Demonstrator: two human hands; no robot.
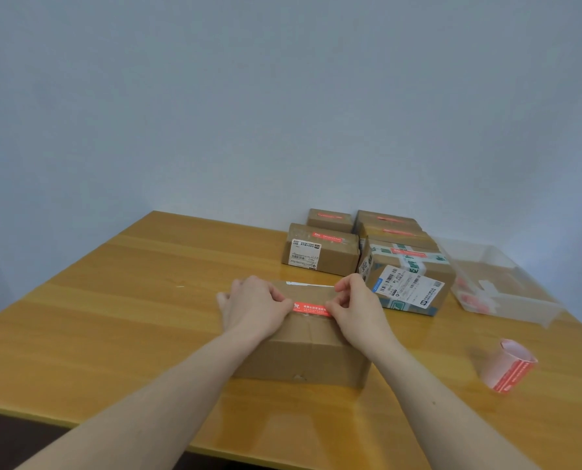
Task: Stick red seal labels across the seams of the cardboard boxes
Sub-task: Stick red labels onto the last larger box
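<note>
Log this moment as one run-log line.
step: pressing red seal label onto near box | left hand: on label end | right hand: on label end

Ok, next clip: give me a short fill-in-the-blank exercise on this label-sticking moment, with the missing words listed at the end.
1. Both hands, the left hand and the right hand, press a ____ seal label onto the nearest cardboard box.
2. The roll of labels lies on the table to the person's ____.
3. The clear plastic bin stands to the ____ of the stacked boxes.

Missing words: red; right; right
</note>
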